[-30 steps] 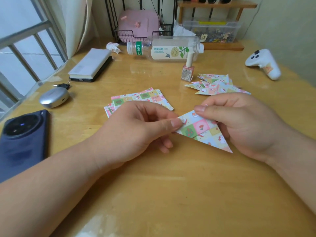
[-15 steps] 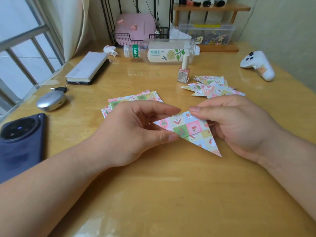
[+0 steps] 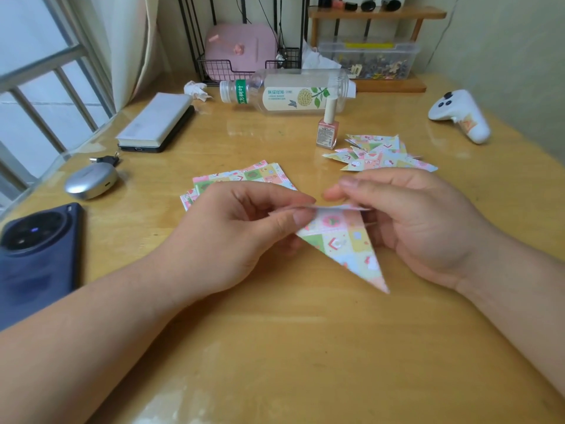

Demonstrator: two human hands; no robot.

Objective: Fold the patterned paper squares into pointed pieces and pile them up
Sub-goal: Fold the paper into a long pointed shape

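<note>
Head view: left hand [image 3: 241, 237] pinches the upper left corner of a pastel patterned paper triangle [image 3: 345, 243]. Right hand [image 3: 419, 228] grips its top edge; the point hangs just above the wooden counter [image 3: 290, 347]. Stack of flat patterned squares [image 3: 253, 174] lies behind the left hand; pile of folded pointed pieces [image 3: 379, 154] lies beyond the right hand.

The surface [image 3: 275, 347] is made of pale wood under a smooth, glossy coat in which reflections are seen. The folded piece [image 3: 345, 243] at its centre is thin printed paper with a matt finish, as are the squares [image 3: 244, 175] at eleven o'clock and the pile of points [image 3: 382, 154] at one o'clock. The bottle [image 3: 299, 91] laid at twelve o'clock is clear, shiny plastic. The case [image 3: 90, 182] at ten o'clock is finished in a smooth silver sheen. The controller [image 3: 458, 114] at two o'clock is smooth white plastic. The curtain [image 3: 128, 41] is pale cloth.
</note>
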